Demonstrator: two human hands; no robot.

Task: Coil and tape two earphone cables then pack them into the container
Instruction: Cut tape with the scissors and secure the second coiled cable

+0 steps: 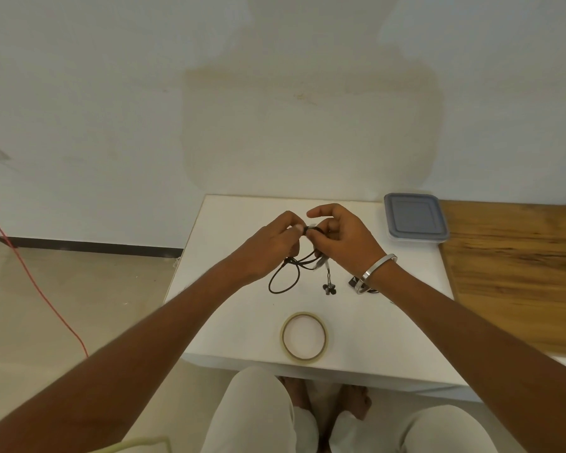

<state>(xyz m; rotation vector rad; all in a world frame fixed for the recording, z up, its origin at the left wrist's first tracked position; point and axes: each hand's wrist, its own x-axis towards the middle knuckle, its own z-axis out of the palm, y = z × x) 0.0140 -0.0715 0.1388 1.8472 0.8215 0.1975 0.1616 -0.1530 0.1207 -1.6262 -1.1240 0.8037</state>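
Above the white table [242, 322], my left hand [272, 246] and my right hand [343, 243] both pinch a coiled black earphone cable [294, 269] at its top. A piece of clear tape sits at the pinched spot. Loops of the cable hang down, and two earbuds [329, 288] dangle just above the table. A second black earphone [353, 282] lies on the table, mostly hidden under my right wrist. The roll of clear tape [304, 337] lies flat near the table's front edge. The container [415, 219], with a grey-blue lid on, stands at the back right.
A wooden surface [517, 273] adjoins the table on the right. A red cord [36, 282] runs across the floor on the left. My knees and bare feet show below the table's front edge. A white wall stands behind the table.
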